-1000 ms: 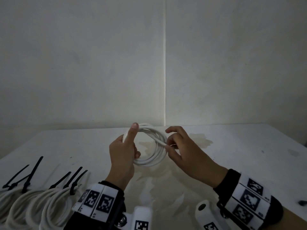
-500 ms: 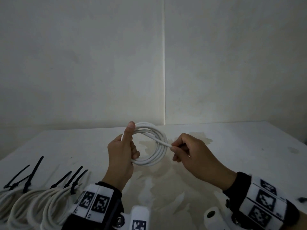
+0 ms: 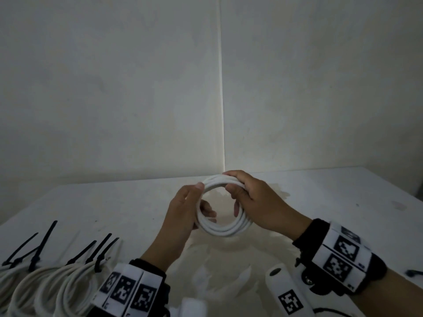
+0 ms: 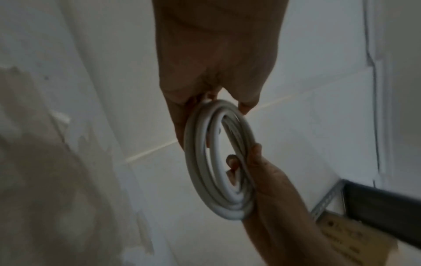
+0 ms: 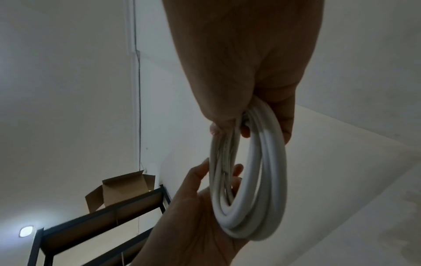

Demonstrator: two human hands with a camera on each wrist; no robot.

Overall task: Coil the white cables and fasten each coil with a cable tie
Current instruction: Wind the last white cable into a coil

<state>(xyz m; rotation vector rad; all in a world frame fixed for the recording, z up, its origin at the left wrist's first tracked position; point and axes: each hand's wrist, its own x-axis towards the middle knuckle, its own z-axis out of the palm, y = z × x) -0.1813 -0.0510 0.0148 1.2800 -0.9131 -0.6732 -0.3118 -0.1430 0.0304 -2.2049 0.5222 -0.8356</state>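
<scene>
Since a second ago the loose end has gone into the coil (image 3: 219, 227), now gripped above the desk (image 3: 332, 193) by both hands, left (image 3: 183, 209) and right (image 3: 258, 202). Coiling looks finished; next, one hand must fetch a cable tie.

Both hands are up in front of the person, close together and held above the bench (image 3: 96, 209). The left hand (image 3: 183, 209) grips the left side of the white cable coil (image 3: 223, 229), thumb up on top and fingers (image 3: 207, 210) curled through the ring. The right hand (image 3: 256, 202) grips the top right side, fingers (image 3: 231, 173) bent over it and thumb, it seems, tucked under. Both wrists wear black bands with square black-and-white marks.
</scene>
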